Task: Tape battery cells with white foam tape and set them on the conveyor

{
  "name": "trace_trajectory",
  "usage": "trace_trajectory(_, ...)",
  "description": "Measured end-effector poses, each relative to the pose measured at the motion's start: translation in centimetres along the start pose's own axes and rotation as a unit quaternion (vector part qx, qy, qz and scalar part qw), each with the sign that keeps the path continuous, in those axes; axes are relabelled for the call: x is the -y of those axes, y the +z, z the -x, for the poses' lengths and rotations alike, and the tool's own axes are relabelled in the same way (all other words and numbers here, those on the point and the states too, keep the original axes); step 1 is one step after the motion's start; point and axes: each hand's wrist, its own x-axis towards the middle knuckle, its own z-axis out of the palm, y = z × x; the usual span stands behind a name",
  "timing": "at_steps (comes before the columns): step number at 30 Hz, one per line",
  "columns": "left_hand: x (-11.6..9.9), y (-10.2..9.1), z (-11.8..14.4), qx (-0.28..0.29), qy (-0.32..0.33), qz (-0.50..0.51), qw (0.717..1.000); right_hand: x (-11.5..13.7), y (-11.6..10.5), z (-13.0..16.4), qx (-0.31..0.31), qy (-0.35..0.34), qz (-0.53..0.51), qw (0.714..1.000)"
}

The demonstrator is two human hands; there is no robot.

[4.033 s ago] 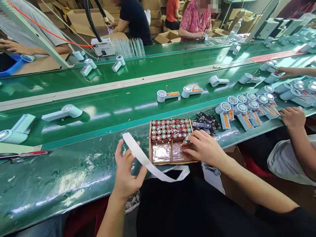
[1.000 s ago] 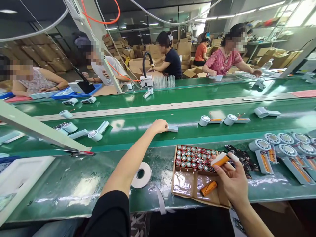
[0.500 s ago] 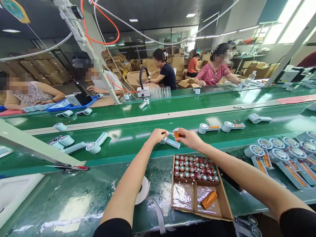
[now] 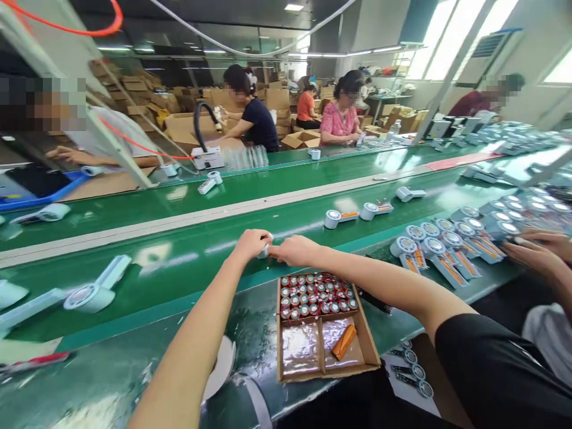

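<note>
Over the near edge of the belt, my left hand [image 4: 254,244] is closed on a light-blue handheld fan housing [image 4: 263,252], most of it hidden by fingers. My right hand [image 4: 295,250] meets it from the right, fingers pinched together against the housing; what they hold is hidden. Just below the hands is a cardboard box [image 4: 284,351]. Its back part holds rows of battery cells [image 4: 308,298] with red wires. One orange battery [image 4: 344,342] lies in a front compartment.
Fan housings with orange batteries [image 4: 342,217] lie on the green belt [image 4: 214,238]. More fans [image 4: 433,245] crowd the bench at right, near another person's hand [image 4: 536,250]. A roll of white tape [image 4: 221,369] lies beside my left forearm. Co-workers sit across the belt.
My view has swung to the right. My right hand, which held an orange battery apart from the left hand, has moved in against the fan housing. The battery is now hidden from view.
</note>
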Motion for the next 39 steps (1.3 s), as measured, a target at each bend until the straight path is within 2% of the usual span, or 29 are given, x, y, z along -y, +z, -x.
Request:
trace_trajectory(5,-0.5,-0.5,-1.4,0.007,0.010,-0.028,1.000,-0.9,-0.1,0.0,-0.015,0.055,0.024,0.998)
trace_trajectory(14,-1.0,-0.8,-2.3,0.011,0.004,-0.034,0.999,-0.8,-0.7,-2.5,-0.031,0.069,0.009,0.997)
trace_trajectory(22,-1.6,0.1,-3.0,-0.006,-0.002,-0.002,1.000,-4.5,0.5,0.8,-0.068,0.059,-0.004,0.996)
trace_trajectory(28,-2.4,1.0,-2.8,-0.017,-0.010,0.008,1.000,-3.0,1.8,-0.5,-0.028,0.079,0.006,0.996)
trace_trajectory(32,-3.4,1.3,-2.5,-0.025,-0.009,0.021,0.999,-2.4,1.6,-1.8,0.020,0.081,0.017,0.996)
trace_trajectory(34,-3.7,0.9,-1.6,-0.028,-0.002,0.028,0.999,-2.7,1.1,-2.2,0.042,0.079,0.020,0.996)
trace_trajectory(36,-3.3,0.3,0.8,-0.043,0.004,0.038,0.998,-3.2,0.7,-2.5,0.055,0.075,0.020,0.995)
trace_trajectory(39,-1.4,-0.4,8.1,-0.086,-0.001,0.057,0.995,-3.9,0.3,-2.6,0.057,0.051,0.010,0.997)
